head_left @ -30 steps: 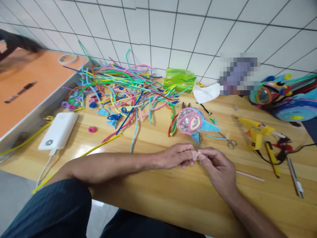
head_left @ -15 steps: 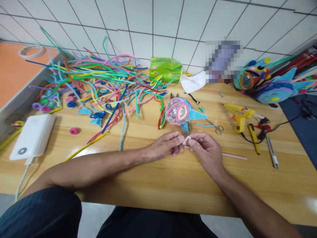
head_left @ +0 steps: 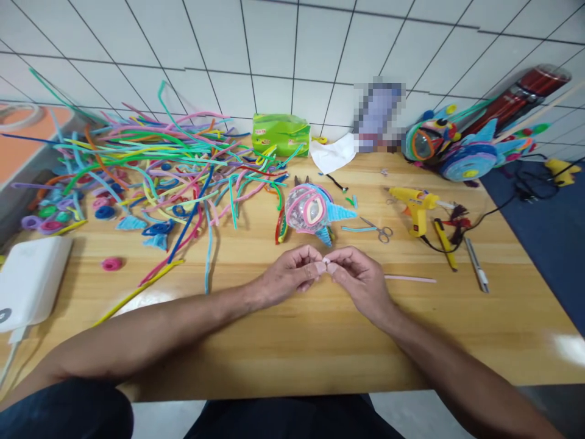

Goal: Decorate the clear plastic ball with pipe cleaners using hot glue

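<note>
My left hand (head_left: 299,271) and my right hand (head_left: 359,277) meet over the table, thumbs and fingertips pinched together. Between them is a pale pink pipe cleaner (head_left: 326,261), mostly hidden by the fingers. A straight pink length (head_left: 411,278) sticks out to the right past my right hand; whether it joins the held part is hidden. Just beyond my hands sits a fish-like craft (head_left: 306,210) with a clear body, pink rings and light blue fins. Small scissors (head_left: 384,233) lie to its right, beside a light blue strip (head_left: 359,229).
Many coloured pipe cleaners (head_left: 159,152) are heaped at the left. A white power bank (head_left: 34,280) stands front left. A yellow glue gun (head_left: 415,207), yellow cutter (head_left: 445,244) and silver cutter (head_left: 478,265) lie right. Finished crafts (head_left: 470,160) and a red flask (head_left: 516,100) stand back right.
The view has swung to the right. My fingertips have come closer together, and the pink loop that showed between them is now smaller and mostly covered.
</note>
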A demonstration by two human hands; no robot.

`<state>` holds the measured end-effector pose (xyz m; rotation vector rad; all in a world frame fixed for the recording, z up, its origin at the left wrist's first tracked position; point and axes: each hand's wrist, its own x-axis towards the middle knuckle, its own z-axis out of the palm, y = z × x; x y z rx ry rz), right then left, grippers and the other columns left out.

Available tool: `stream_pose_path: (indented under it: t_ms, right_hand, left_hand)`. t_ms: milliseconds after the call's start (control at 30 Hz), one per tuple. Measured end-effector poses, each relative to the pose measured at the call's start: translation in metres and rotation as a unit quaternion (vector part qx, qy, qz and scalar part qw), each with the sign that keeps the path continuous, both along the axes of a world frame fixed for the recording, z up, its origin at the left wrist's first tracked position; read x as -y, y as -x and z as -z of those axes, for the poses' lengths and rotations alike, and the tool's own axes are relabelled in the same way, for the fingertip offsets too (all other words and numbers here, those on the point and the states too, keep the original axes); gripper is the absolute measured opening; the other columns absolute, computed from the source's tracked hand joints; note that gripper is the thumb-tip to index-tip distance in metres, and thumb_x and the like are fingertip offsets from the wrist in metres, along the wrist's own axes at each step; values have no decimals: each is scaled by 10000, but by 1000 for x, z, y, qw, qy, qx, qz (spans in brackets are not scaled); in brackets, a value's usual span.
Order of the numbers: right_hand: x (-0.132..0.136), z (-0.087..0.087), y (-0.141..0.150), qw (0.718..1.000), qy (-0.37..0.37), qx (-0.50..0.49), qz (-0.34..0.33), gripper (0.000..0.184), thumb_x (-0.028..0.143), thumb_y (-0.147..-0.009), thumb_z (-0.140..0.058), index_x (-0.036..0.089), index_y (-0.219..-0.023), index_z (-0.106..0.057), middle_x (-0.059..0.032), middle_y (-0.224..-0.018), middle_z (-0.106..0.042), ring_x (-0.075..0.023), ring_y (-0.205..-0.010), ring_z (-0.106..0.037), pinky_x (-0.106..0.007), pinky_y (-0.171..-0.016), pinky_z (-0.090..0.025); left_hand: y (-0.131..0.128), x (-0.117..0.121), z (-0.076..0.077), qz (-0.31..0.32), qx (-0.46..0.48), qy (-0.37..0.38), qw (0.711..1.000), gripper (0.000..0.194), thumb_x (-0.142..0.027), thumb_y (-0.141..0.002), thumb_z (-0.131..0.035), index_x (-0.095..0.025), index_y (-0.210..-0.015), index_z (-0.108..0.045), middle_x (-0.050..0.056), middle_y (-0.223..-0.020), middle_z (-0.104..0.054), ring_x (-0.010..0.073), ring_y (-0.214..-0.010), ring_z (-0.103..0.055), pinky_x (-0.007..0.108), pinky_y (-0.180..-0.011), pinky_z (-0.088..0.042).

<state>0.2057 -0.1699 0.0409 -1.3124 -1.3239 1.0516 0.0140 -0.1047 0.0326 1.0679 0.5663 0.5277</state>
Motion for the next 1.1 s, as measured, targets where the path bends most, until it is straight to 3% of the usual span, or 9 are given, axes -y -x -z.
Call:
stream_pose_path:
  t_ms: [367, 533, 667, 767, 833, 933, 967, 1000, 1100]
  right_hand:
    - [2, 1, -4, 998, -29, 62, 17, 209, 455, -929, -830, 250, -924, -790, -18, -778, -801, -163, -660, -737, -261, -642, -631]
    - [4, 5, -6, 994, -51, 89, 42, 168, 421, -911, -814, 262, -966, -796, -13, -811, -814, -157, -715, -773, -223, -681, -635]
    - [4, 11, -7, 992, -49, 108, 29, 175, 427, -923, -793, 258, -968, -804, -18, -808, -812, -158, -693, -766, -222, -668, -629]
    - [3, 13, -7, 991, -59, 117, 19, 184, 432, -933, -782, 250, -941, -803, -22, -802, -810, -162, -674, -761, -228, -655, -628]
    - [2, 13, -6, 990, -68, 123, 12, 179, 422, -941, -775, 246, -927, -801, -19, -789, -806, -164, -664, -759, -229, -645, -625]
    - [1, 10, -3, 988, -78, 132, -6, 168, 394, -967, -746, 244, -908, -795, -15, -785, -804, -168, -681, -768, -232, -641, -621]
    - [1, 10, -3, 987, -84, 138, -11, 167, 382, -979, -733, 243, -905, -792, -13, -788, -804, -167, -685, -768, -233, -639, -619]
    - [0, 9, -2, 985, -92, 148, -18, 166, 369, -991, -720, 243, -907, -789, -9, -789, -800, -164, -683, -764, -234, -637, -615]
    - [1, 11, -2, 970, -133, 195, -54, 163, 338, -1036, -681, 248, -935, -772, 11, -755, -763, -150, -642, -731, -240, -614, -601]
  left_hand:
    - [2, 6, -11, -34, 9, -43, 998, 635, -772, -829, -840, -186, -916, -609, -33, -781, -598, 87, -633, -494, 267, -624, -409]
    - [7, -3, -32, -154, 17, -143, 978, 508, -652, -956, -775, -182, -911, -588, -38, -796, -541, 91, -709, -453, 266, -702, -394]
    - [27, -40, -64, -239, -25, -269, 933, 372, -509, -976, -733, -197, -876, -558, -48, -769, -523, 95, -677, -440, 255, -628, -352]
    - [49, -74, -86, -193, -171, -363, 896, 212, -300, -994, -642, -191, -832, -559, -35, -771, -565, 108, -699, -493, 258, -672, -393]
    - [63, -91, -96, -161, -341, -417, 827, 148, -195, -986, -621, -178, -841, -601, -11, -793, -632, 132, -731, -561, 272, -707, -411]
    - [77, -102, -106, -149, -552, -469, 673, 178, -292, -1042, -663, -138, -1112, -719, 103, -1057, -772, 238, -952, -704, 326, -823, -485]
    - [79, -101, -109, -162, -579, -480, 639, 243, -312, -1058, -661, -127, -1204, -717, 136, -1151, -781, 263, -1021, -724, 342, -862, -508]
    - [79, -97, -112, -160, -579, -496, 627, 273, -329, -1069, -658, -131, -1249, -713, 140, -1183, -786, 269, -1047, -736, 347, -885, -524]
    - [67, -64, -111, -84, -442, -563, 694, 249, -395, -1094, -650, -183, -1185, -744, 69, -1059, -807, 220, -967, -754, 315, -882, -554]
